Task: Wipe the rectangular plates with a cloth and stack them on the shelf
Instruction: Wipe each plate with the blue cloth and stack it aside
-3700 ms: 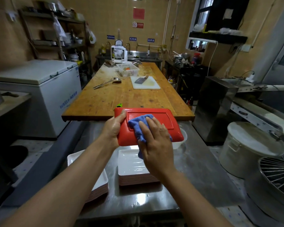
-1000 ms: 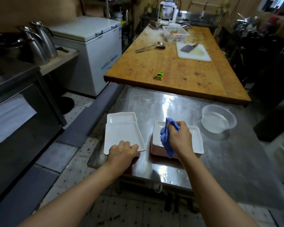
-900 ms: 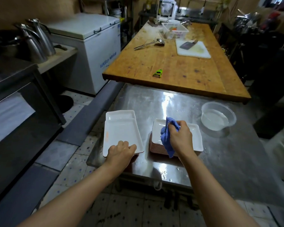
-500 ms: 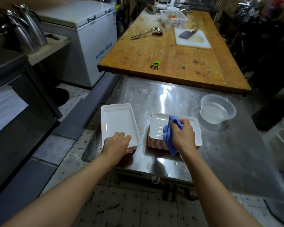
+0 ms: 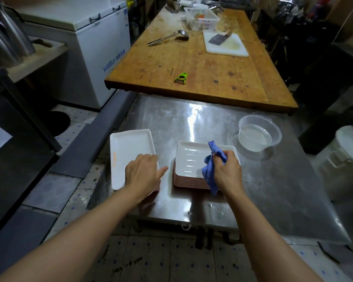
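1. My left hand [image 5: 142,173] rests flat, fingers relaxed, on the left plate stack [image 5: 126,151].
2. My right hand [image 5: 227,173] grips the blue cloth [image 5: 210,171] above the right plate stack [image 5: 190,161].
3. Judgement: the right stack awaits wiping; no shelf stacking visible.

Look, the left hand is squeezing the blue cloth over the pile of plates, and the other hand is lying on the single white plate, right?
Not quite: the hands are swapped. In the head view, the right hand grips the blue cloth over the pile of plates, and the left hand rests on the single white plate.
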